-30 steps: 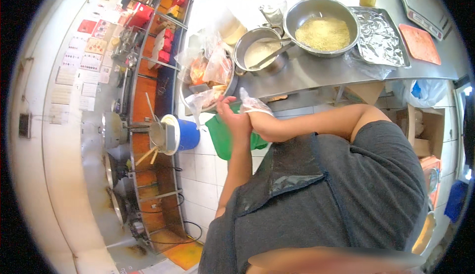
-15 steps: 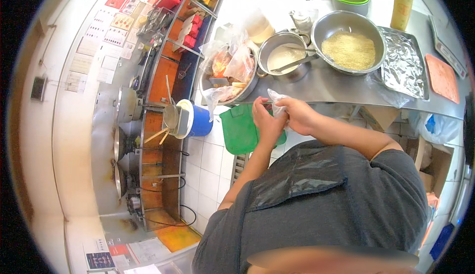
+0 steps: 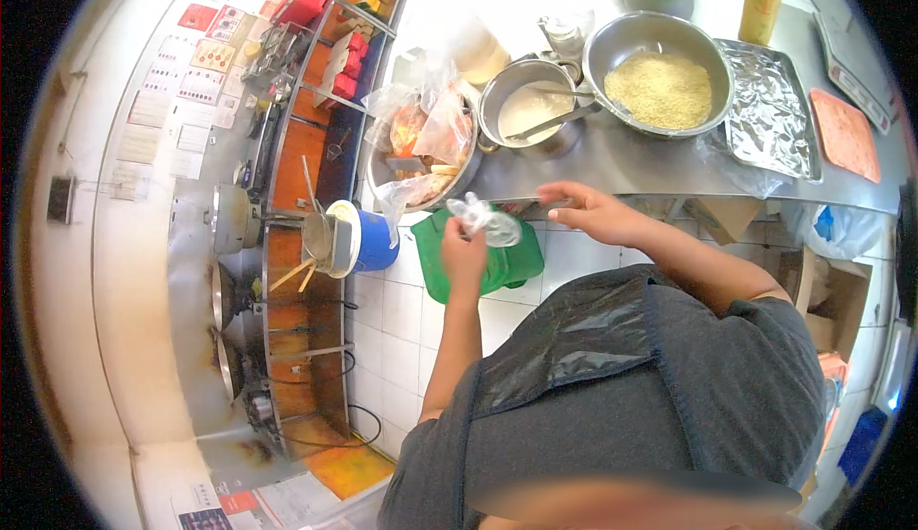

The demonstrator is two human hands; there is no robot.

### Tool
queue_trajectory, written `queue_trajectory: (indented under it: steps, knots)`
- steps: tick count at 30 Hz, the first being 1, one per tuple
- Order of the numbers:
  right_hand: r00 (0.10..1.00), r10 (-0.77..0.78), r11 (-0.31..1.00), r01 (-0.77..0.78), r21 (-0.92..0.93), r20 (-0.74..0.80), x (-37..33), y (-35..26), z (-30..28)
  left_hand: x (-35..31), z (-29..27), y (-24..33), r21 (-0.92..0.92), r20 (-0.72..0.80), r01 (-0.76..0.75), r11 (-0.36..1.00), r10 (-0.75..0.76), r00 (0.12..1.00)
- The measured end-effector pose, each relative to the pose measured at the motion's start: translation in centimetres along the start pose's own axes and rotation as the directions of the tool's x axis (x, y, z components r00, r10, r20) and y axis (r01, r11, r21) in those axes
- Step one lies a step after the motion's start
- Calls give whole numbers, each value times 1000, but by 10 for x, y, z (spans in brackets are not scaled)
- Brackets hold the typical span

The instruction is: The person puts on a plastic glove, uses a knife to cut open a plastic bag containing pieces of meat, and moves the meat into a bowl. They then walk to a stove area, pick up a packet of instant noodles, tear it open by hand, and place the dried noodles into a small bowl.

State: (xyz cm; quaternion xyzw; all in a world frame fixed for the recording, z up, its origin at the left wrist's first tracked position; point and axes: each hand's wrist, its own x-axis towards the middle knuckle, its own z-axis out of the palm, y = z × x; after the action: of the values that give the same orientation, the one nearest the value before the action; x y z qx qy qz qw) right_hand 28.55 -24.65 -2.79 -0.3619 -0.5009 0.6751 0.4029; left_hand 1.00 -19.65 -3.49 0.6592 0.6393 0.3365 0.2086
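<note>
At the centre of the frame, the left hand (image 3: 464, 248) pinched crumpled clear plastic (image 3: 499, 229) between bent fingers, in front of a green bin (image 3: 497, 274). To its right, the right hand (image 3: 595, 215) was empty, fingers loosely parted. A pot (image 3: 528, 109) stood at upper centre.

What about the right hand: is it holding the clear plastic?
No, the left hand holds the clear plastic, while the right hand is apart from it, open.
</note>
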Motion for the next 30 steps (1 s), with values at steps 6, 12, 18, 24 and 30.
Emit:
queue_trajectory:
  steps: [6, 12, 18, 24, 30]
  knots:
    - [997, 25, 792, 21, -610, 67, 10, 13, -1, -51, 35, 37, -589, 542, 311, 746, 79, 836]
    - [789, -313, 669, -212, -712, -529, 16, -15, -95, -74, -3, -23, -530, 305, 261, 807, -106, 946]
    - [786, -224, 139, -559, -817, -576, -17, -59, -181, -150, -32, -118, 439, 296, 134, 889, -284, 912]
    - [871, -276, 134, -385, -913, -407, 4, -66, -213, -353, -9, -317, 504, 371, 511, 697, -708, 601]
    - [832, -490, 128, -227, -965, -261, 70, -99, -180, -434, 1, -328, 498, 440, 740, 452, -867, 234]
